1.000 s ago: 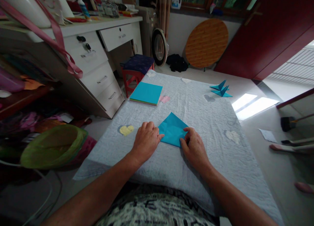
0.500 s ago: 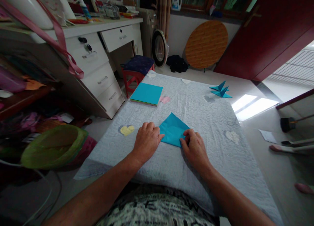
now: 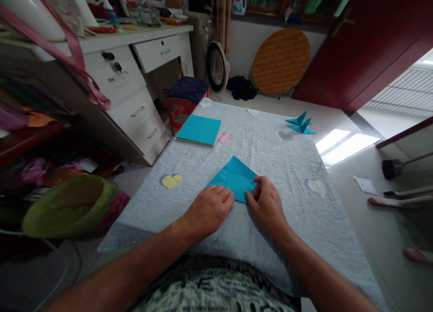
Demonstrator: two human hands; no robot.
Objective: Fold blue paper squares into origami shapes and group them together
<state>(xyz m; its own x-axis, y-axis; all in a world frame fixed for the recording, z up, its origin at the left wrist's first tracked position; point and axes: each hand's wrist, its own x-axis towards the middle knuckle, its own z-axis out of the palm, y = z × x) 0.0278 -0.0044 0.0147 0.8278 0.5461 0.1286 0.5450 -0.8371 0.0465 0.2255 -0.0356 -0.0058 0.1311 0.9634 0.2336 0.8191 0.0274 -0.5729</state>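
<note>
A blue sheet of origami paper (image 3: 233, 176), folded to a triangle, lies on the cloth-covered table with one point facing away from me. My right hand (image 3: 267, 201) pinches its right corner between thumb and fingers. Across the near folded edge, left of the middle, my left hand (image 3: 213, 208) lies flat, its fingers side by side and pressing down; its thumb is hidden. A stack of square paper (image 3: 199, 129), blue on top, sits farther back on the left. Two folded blue paper shapes (image 3: 301, 123) with pointed wings stand at the far right of the table.
The table wears a pale quilted cloth (image 3: 264, 140) with heart patches. Left of it are a white desk (image 3: 131, 90) and a green-lined bin (image 3: 67, 203). A red stool (image 3: 184, 95) stands beyond the far left corner, near an open washing machine door (image 3: 216, 67).
My left hand has slid rightward along the near folded edge, uncovering the paper's left part. My right hand keeps its pinch on the right corner. The view has shifted slightly.
</note>
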